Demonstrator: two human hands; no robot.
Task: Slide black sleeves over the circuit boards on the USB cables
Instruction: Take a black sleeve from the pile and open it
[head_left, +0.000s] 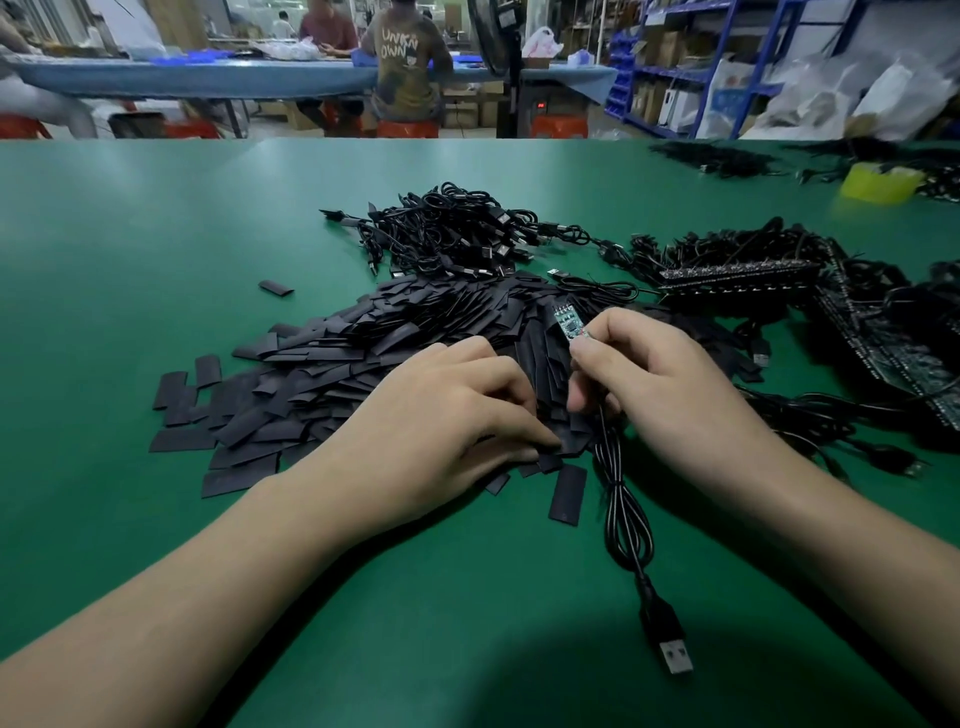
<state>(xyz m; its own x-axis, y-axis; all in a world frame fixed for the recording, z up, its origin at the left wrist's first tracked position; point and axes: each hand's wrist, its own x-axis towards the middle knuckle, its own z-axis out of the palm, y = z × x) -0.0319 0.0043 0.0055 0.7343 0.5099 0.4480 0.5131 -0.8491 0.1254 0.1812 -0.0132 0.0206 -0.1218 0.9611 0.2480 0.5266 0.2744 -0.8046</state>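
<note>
Right hand (660, 384) pinches the bare circuit board (569, 322) by its lower end, tilted up over the sleeve pile (322, 374). Its USB cable (623, 519) trails down the green table (156, 260). Left hand (441, 415) has fingers curled onto the pile; can't tell if it grips a sleeve.

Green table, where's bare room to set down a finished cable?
Widest bare patch: the green table left of the sleeve pile. Another lies at the near edge between the forearms, left of the held USB cable. Crowded: centre and right, with the cable heap and board strips.
</note>
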